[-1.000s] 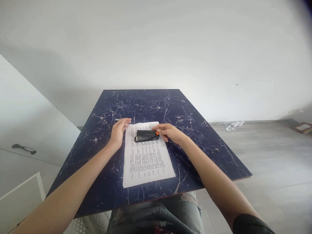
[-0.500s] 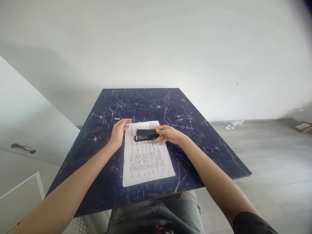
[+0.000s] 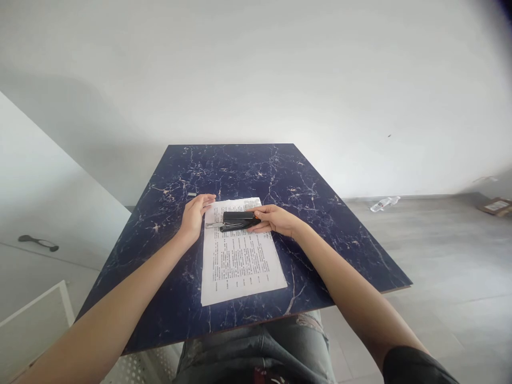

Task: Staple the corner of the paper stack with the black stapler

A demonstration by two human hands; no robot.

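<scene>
In my right hand is a black stapler, gripped by its rear end between thumb and fingers. It lies level above the printed sheets, its front pointing left. A thin metal tray sticks out of the stapler's front. My left hand rests at the upper left edge of the sheets with its fingers stretched out and nothing visible in it. Just beyond its fingertips, a small pale strip lies on the table.
The dark blue marbled table reaches toward a white wall. At the left stands a white cabinet with a dark handle. A clear plastic bottle and a cardboard box lie on the floor at the right.
The metal tray has slid out of the stapler's front toward the left. My right fingers have drawn closer together under the stapler. My left hand has hardly moved.
</scene>
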